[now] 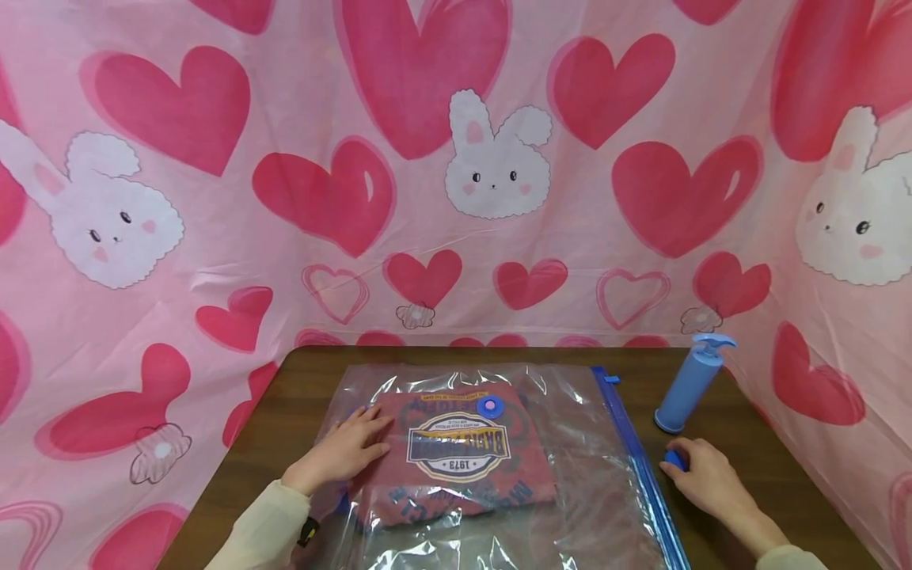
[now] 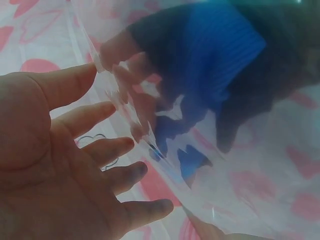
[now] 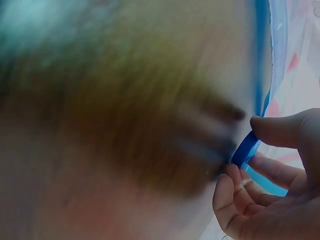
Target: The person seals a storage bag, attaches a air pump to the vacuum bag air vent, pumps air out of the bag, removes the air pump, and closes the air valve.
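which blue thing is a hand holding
The small blue cap, pinched by the right hand; neither hand holds the blue pump, the round blue valve or the blue zip.

The table [image 1: 755, 451] is backed by the curtain [image 1: 420, 237]. The bag [image 1: 591, 467] is spread on the table; the shirt [image 1: 463, 447] is contained in its left part. The valve [image 1: 490, 406] is set over the shirt's far part. The bag's right edge is lined by the zip [image 1: 637, 455], the slider [image 1: 613, 379] placed near its far end. The left hand [image 1: 347, 449] is laid at the shirt's left edge. Right of the zip, the disc [image 1: 675, 459] is held in the right hand [image 1: 708, 479], the pump [image 1: 688, 389] placed just beyond.
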{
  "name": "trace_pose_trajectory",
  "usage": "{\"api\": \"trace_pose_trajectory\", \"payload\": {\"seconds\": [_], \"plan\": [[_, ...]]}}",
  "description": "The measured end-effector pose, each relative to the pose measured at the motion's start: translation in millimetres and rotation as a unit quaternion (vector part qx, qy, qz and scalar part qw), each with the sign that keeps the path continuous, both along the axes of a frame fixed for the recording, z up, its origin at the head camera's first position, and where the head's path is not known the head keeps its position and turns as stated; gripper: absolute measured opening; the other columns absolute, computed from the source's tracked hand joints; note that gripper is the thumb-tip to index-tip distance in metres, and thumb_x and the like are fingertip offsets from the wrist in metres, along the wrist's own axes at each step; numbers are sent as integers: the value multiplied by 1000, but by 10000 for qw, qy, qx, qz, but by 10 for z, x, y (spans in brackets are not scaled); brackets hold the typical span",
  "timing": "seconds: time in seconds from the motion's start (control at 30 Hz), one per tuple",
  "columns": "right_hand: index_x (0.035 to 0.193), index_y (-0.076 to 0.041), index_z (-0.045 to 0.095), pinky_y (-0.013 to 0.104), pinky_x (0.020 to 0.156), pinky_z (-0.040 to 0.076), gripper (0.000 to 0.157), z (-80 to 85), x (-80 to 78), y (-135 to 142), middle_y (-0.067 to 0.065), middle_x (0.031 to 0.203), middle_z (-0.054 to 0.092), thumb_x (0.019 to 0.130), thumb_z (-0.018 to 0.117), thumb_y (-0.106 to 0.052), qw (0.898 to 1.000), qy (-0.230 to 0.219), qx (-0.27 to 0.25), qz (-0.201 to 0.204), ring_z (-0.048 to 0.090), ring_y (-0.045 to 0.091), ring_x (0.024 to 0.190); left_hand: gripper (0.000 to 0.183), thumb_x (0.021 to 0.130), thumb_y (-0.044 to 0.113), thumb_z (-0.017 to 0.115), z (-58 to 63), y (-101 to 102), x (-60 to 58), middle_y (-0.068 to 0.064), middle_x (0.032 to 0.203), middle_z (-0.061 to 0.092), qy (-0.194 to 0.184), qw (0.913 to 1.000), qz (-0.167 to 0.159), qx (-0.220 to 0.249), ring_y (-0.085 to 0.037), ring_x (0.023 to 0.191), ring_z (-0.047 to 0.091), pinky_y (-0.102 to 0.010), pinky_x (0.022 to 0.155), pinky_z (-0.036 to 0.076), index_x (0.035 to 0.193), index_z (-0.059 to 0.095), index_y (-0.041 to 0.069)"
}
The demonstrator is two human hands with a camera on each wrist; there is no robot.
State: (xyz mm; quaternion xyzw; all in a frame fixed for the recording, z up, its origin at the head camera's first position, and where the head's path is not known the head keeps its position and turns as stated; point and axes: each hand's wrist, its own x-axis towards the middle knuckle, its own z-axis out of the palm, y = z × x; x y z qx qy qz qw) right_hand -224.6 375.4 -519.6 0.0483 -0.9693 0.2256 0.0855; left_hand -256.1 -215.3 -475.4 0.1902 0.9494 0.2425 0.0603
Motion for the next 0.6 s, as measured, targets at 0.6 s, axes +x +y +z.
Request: {"api": "trace_pose_trajectory", "payload": {"seconds": [0.6], "plan": [[105, 5, 72, 62, 76, 55, 29, -30, -14, 18, 16, 95, 65, 85, 84, -13, 9999, -105, 105, 8, 65, 36, 86, 58, 100, 28, 72, -29, 31, 14, -28, 162, 39, -44, 10000, 43, 34, -55, 150, 26, -84, 110, 15, 150, 57, 3]]}}
